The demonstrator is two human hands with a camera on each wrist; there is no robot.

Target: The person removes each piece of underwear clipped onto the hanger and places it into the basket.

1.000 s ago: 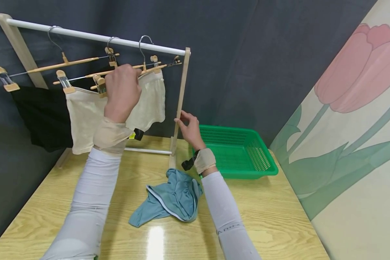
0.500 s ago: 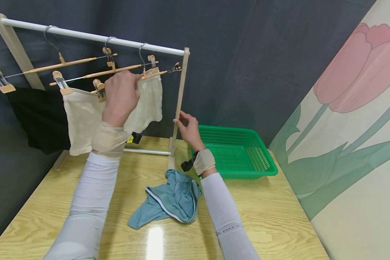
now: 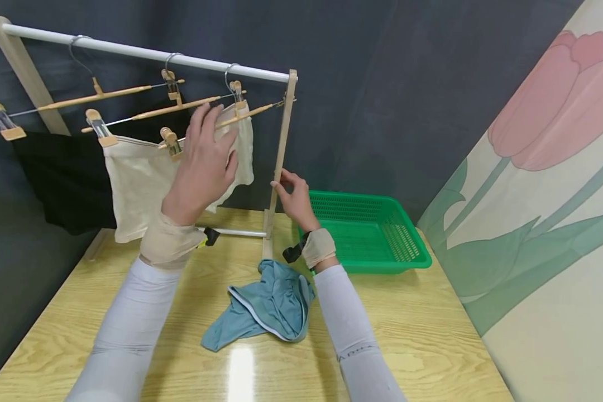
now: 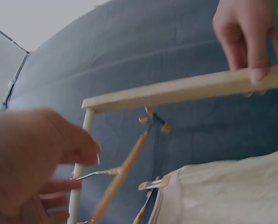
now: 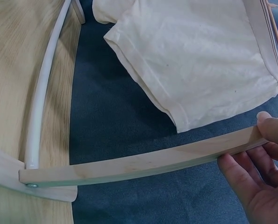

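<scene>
My left hand (image 3: 201,162) is raised before the clothes rack, its fingers parted and relaxed, holding nothing. Just beyond its fingers a wooden clip hanger (image 3: 255,111) hangs from the rail (image 3: 206,63), with no cloth in its clips; in the left wrist view, the hanger bar (image 4: 122,179) is apart from the fingers. With thumb and fingers, my right hand (image 3: 296,201) pinches the rack's right wooden post (image 5: 143,163). Cream shorts (image 3: 135,184) hang on the middle hanger, partly hidden by my left hand. A crumpled blue garment (image 3: 271,301) lies on the table.
A black garment (image 3: 65,178) hangs on the leftmost hanger. Behind my right wrist stands a green plastic basket (image 3: 377,266). The wooden table (image 3: 412,335) meets a dark curtain (image 3: 357,111) at the back and a tulip-painted panel (image 3: 537,212) at the right.
My left hand has let go of the hanger and drawn down and slightly right, its fingers opening. The hanger has shifted slightly right along the rail. My right hand stays on the post.
</scene>
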